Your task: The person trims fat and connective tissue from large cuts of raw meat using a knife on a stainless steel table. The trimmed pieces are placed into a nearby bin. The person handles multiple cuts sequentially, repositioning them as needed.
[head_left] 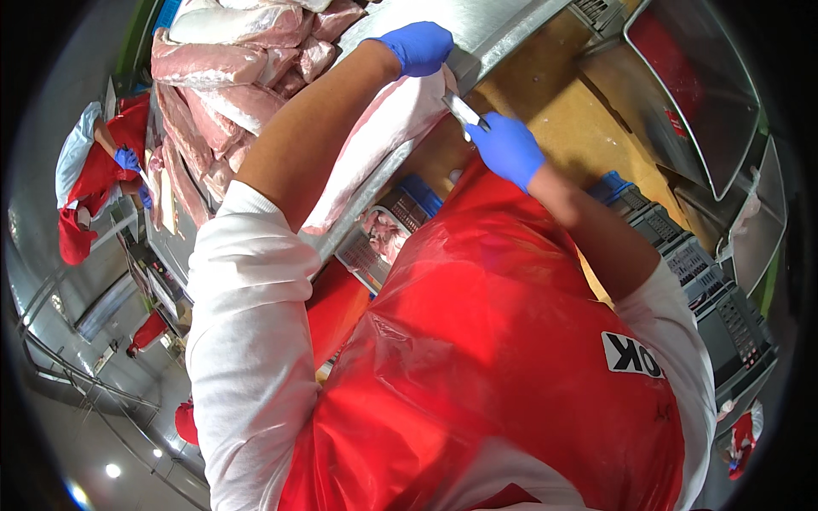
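My left hand, in a blue glove, is closed on the far end of a long, pale pink slab of meat lying along the near edge of the metal worktop. My right hand, also gloved in blue, grips a knife by its dark handle; the blade reaches up to the slab's right end, just below my left hand. A large heap of meat pieces lies to the left of my left forearm.
A co-worker in a red apron works at the left. Below the worktop are crates, one with meat scraps. Grey crates and a metal cart stand at the right over a tan floor. Other people appear at the edges.
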### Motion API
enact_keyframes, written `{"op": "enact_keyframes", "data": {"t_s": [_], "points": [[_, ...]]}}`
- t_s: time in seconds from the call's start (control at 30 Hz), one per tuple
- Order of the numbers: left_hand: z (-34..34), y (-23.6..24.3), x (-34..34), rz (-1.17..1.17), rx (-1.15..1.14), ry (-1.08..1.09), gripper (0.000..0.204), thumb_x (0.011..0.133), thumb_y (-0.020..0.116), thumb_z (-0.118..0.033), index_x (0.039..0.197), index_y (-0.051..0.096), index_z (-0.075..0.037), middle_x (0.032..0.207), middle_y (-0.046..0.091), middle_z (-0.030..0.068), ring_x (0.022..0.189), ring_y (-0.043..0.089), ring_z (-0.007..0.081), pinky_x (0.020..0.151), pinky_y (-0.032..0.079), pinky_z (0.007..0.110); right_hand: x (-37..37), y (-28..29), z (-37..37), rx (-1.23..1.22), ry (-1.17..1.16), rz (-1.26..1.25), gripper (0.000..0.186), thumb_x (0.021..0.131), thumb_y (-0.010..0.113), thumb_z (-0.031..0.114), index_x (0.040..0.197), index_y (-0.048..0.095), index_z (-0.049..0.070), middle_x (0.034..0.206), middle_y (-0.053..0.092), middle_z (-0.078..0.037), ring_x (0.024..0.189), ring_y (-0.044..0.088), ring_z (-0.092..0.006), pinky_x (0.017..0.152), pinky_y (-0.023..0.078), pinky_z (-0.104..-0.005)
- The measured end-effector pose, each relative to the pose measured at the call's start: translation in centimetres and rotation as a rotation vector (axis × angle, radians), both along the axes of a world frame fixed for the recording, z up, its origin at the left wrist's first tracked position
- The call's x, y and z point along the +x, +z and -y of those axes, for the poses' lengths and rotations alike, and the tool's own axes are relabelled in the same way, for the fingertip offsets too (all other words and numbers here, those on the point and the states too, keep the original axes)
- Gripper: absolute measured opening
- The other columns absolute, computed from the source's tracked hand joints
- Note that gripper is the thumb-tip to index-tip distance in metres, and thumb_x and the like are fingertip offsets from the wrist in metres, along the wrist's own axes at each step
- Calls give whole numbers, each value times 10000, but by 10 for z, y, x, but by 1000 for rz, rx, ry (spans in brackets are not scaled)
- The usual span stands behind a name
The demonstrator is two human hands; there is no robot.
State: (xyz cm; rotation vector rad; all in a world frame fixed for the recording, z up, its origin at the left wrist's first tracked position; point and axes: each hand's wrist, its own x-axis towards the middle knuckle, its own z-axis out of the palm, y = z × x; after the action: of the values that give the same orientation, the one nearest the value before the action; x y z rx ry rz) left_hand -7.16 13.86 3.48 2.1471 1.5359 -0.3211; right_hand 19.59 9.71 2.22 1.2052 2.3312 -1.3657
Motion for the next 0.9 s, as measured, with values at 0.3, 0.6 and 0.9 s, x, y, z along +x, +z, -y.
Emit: {"op": "enact_keyframes", "data": {"t_s": [0.3,0.6,0.9], "points": [[2,9,6,17,56,-8,167,818,649,-82,887,789,-22,872,735,252,844,726,445,781,587,482,-40,-18,-8,24,-50,-13,525,1021,569,476,1060,708,-28,1084,722,-316,1058,680,-501,946,525,-569],[6,0,6,46,33,105,177,846,662,-103,921,793,-11,926,750,259,862,732,452,779,588,487,2,5,2,-65,-24,9,516,1024,586,486,1055,694,-17,1075,708,-321,1049,658,-519,909,523,-566],[4,8,-1,27,20,95,192,870,648,-113,931,793,-2,927,750,263,873,740,443,802,593,486,-22,-10,-3,28,-27,-54,469,1018,618,471,1052,698,10,1047,714,-291,1017,663,-498,881,530,-552]]}}
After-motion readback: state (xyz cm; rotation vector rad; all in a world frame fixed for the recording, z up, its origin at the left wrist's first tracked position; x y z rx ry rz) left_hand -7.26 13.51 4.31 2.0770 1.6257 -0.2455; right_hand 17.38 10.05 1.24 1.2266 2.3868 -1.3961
